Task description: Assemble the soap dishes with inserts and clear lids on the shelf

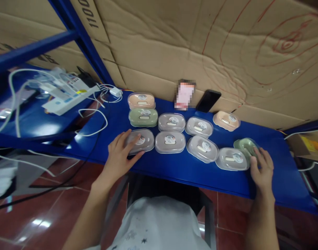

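Note:
Small oval plastic soap boxes with clear lids and round stickers stand on the blue tabletop (pixel 169 170). My left hand (pixel 121 149) lies with fingers spread over the leftmost grey soap box (pixel 145 143), index finger on its lid and thumb by its front edge. At the right, my right hand (pixel 263 166) has its thumb and fingers closed around the near right end of a green soap box (pixel 244 144). Beside that hand is a grey soap box (pixel 231 159), partly in front of the green one.
More grey soap boxes (pixel 170 141) stand in the middle. Another green box (pixel 143 117) and a peach box (pixel 141 101) are back left; a second peach box (pixel 226 121) is back right. Two phones (pixel 185 95) lean on the cardboard (pixel 159 52). Cables and a power strip (pixel 70 100) lie left.

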`<state>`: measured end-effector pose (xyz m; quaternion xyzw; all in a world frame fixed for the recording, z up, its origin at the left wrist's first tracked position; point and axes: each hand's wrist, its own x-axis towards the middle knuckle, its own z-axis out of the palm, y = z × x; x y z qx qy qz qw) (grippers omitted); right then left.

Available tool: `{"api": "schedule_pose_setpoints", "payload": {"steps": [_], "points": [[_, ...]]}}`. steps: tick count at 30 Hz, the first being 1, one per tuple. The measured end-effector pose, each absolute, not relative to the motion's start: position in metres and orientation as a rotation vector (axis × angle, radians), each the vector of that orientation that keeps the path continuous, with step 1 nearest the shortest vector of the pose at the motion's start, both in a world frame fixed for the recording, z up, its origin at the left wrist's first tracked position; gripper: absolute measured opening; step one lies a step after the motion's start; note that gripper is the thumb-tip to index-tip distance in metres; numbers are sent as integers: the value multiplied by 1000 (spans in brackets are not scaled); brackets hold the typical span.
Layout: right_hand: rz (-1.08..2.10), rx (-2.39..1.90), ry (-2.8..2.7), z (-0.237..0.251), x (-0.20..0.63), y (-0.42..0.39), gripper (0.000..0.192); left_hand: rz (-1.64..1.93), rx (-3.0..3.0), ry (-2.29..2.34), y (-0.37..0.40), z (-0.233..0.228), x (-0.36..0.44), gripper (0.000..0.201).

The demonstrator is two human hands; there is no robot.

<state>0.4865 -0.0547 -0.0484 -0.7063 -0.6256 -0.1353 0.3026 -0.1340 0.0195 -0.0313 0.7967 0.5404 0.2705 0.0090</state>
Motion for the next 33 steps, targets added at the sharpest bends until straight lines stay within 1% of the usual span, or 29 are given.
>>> {"api": "schedule_pose_setpoints", "payload": {"steps": [3, 6, 9, 12, 14, 16, 20, 24, 26, 29, 33], "points": [[-362, -1949, -1636, -23, 471, -39, 47, 846, 2485, 1656, 30, -26, -131, 49], [-344, -1850, -1715, 12, 437, -17, 48, 847, 2447, 1626, 42, -20, -126, 46], [-130, -1695, -1952, 42, 388, 8, 42, 863, 2431, 1638, 53, -12, -124, 46], [91, -1617, -2184, 57, 340, 28, 42, 895, 2461, 1624, 70, 2, -126, 44], [238, -1606, -2313, 59, 317, 39, 44, 888, 2483, 1580, 88, 13, -129, 46], [311, -1623, -2395, 54, 302, 48, 46, 814, 2507, 1569, 111, 23, -133, 50], [240, -1717, -2393, 37, 290, 52, 51, 624, 2508, 1677, 154, 26, -140, 55], [175, -1661, -2321, 27, 287, 41, 45, 485, 2420, 1735, 177, 20, -146, 61], [164, -1621, -2301, 29, 289, 41, 41, 400, 2428, 1655, 186, 23, -146, 60], [145, -1613, -2296, 39, 293, 58, 41, 378, 2489, 1505, 201, 34, -142, 61], [172, -1716, -2358, 44, 294, 104, 47, 279, 2487, 1335, 210, 39, -135, 66]]}}
